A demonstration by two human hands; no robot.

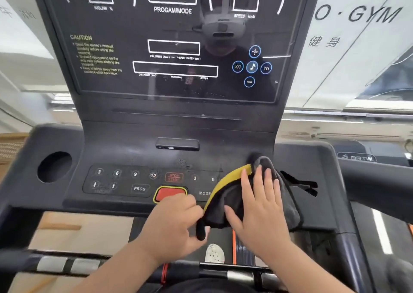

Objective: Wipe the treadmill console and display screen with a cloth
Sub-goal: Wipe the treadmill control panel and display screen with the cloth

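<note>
Your right hand (261, 205) lies flat, fingers spread, pressing grey microfibre cloth (225, 205) onto right end of button panel (125, 181); not gripping, just palm pressure. Your left hand (176, 223) pinches cloth's near-left corner, just below red stop button (171, 193). Cloth's yellow-edged fold runs diagonally, near-left to far-right. Unwiped keys lie left of cloth; display screen (178, 46) stands well above and beyond it. Judgement: right hand nearer for leftward sweep; screen needs reach up and forward.
</note>
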